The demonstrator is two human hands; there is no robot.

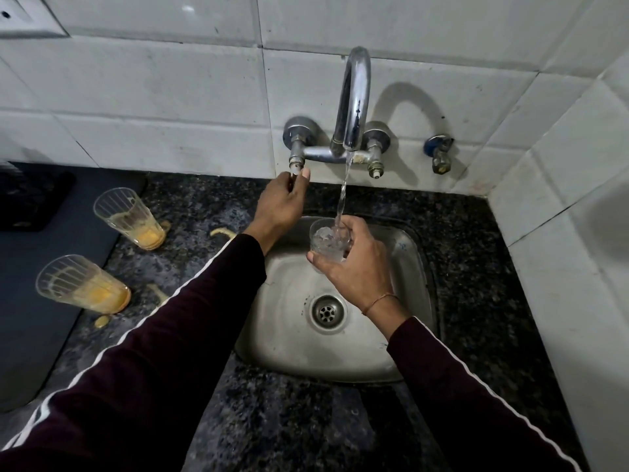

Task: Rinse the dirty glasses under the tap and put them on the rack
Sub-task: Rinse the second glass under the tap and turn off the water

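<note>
Right hand [354, 267] grips a glass [328, 241] under the tap's [354, 97] stream at centre frame; left hand [280, 206] pinches the left valve [295, 163].

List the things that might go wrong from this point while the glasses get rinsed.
1. The right hand grips a wet glass filling under the running stream; it might slip and hit the steel sink.
2. The left hand is on the tap valve; opening it further may splash water onto the counter.
3. Two dirty glasses stand near the left sleeve; drawing the arm back could knock one over.
</note>
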